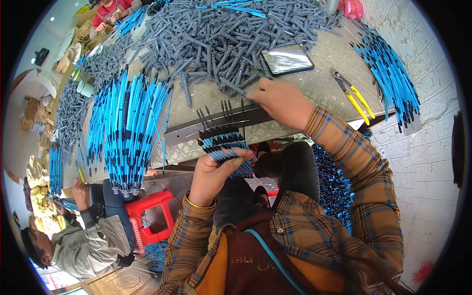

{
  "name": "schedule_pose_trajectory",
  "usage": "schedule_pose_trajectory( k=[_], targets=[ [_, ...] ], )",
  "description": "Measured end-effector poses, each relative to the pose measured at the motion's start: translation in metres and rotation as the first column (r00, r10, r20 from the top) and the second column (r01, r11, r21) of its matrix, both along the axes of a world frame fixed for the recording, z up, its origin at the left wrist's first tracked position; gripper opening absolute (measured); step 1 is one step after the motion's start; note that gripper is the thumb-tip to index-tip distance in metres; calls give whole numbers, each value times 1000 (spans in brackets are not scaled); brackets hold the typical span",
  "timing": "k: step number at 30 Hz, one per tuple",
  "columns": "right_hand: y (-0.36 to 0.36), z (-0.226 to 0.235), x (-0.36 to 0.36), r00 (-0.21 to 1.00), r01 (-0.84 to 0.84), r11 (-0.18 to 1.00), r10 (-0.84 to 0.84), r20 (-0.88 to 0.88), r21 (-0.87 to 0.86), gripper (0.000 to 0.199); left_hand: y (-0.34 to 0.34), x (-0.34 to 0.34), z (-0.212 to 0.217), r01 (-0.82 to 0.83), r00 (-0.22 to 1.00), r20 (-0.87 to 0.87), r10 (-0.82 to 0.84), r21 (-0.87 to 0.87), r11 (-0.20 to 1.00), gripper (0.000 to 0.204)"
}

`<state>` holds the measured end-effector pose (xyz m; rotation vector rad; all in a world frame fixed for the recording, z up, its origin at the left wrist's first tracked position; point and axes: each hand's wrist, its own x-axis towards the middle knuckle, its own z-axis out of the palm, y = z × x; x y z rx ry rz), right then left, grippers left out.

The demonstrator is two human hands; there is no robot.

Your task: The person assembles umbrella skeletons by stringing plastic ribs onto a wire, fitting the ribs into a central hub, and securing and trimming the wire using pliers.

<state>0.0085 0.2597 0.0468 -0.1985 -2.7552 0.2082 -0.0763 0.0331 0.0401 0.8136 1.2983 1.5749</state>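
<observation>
My left hand [212, 173] is closed around a bundle of blue cables with black ends [223, 142], held at the table's near edge with thin black tips sticking up. My right hand [281, 102] reaches onto the table and pinches a grey plastic connector [235, 88] at the edge of a big heap of grey connectors [231, 42]. Both sleeves are orange-and-blue plaid.
A large sheaf of blue cables [127, 128] lies left on the metal table [314, 83]. More blue cables [391, 78] lie at right beside yellow-handled pliers [355, 97]. A phone [287, 60] rests by the heap. A seated person [81, 236] and a red stool [147, 216] are lower left.
</observation>
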Motion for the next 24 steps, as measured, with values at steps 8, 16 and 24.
schedule_pose_trajectory(
  k=[8, 16, 24],
  targets=[
    [-8, -3, -20, 999, -41, 999, 41, -30, 2, 20, 0, 0, 1, 15, 1000, 6, -15, 18, 1000, 19],
    [-10, -7, -27, 997, -59, 998, 58, -48, -17, 19, -1, -2, 1, 23, 1000, 2, -23, 24, 999, 17],
    [-16, -7, -34, 998, -48, 999, 47, -37, -19, 15, 0, -2, 0, 22, 999, 28, -22, 27, 999, 17]
  ],
)
